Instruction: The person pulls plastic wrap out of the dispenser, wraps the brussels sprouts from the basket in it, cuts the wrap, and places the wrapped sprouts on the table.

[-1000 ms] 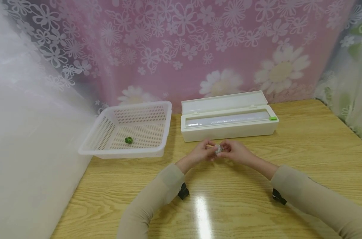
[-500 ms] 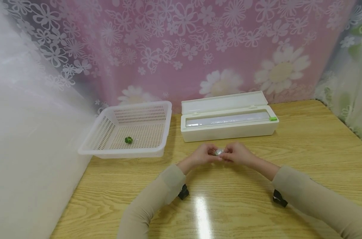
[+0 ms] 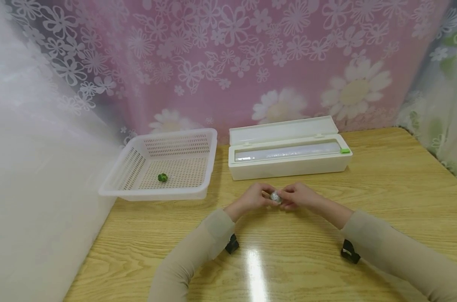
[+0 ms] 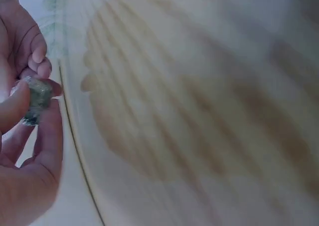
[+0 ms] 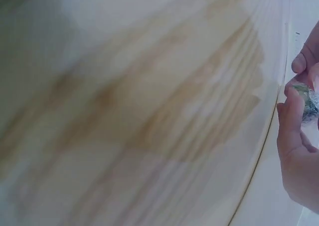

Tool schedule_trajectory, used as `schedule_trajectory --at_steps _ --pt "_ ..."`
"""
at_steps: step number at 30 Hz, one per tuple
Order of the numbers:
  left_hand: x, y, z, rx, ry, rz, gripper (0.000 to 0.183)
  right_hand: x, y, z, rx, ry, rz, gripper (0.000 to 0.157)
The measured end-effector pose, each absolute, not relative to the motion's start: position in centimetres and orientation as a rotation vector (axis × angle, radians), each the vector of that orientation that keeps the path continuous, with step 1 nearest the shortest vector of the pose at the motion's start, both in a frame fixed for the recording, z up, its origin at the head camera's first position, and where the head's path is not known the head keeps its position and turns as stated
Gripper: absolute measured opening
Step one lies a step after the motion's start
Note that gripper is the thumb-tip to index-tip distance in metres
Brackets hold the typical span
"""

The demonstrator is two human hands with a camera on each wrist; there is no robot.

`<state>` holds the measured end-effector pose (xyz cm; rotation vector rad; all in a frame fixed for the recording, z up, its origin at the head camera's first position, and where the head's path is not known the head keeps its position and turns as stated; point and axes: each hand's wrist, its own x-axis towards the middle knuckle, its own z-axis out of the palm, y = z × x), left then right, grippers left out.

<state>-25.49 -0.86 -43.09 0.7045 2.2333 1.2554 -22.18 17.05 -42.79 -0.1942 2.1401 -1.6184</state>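
Note:
A small bundle in crinkled clear plastic wrap is held between both hands over the table, in front of the white box. Dark green shows through the wrapped bundle in the left wrist view. My left hand grips it from the left, thumb and fingers round it. From the right, my right hand pinches its other side with thumb and fingertips. The right wrist view catches the wrapped bundle at its right edge, partly hidden by fingers.
A long white box, lid raised, contains a roll of plastic wrap; a green tab sits at its right end. Left stands a white perforated basket with a small green vegetable piece inside. A floral curtain hangs behind the table.
Both hands have come slightly nearer the person with the wrapped bundle. Their fingers have shifted round it, and more of it shows now than half a second ago. Basket and box stay put.

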Motion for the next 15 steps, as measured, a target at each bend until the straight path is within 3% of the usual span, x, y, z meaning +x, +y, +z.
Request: schedule_trajectory --at_steps 6,15 --pt "-25.55 -0.94 -43.02 0.695 2.292 1.181 0.039 -22.21 17.2 -43.18 -0.216 2.272 -1.519 0.035" --pt "-25.52 -0.77 -43.2 0.624 2.298 1.184 0.021 -22.23 16.76 -43.08 -0.203 2.393 -1.45 0.031"
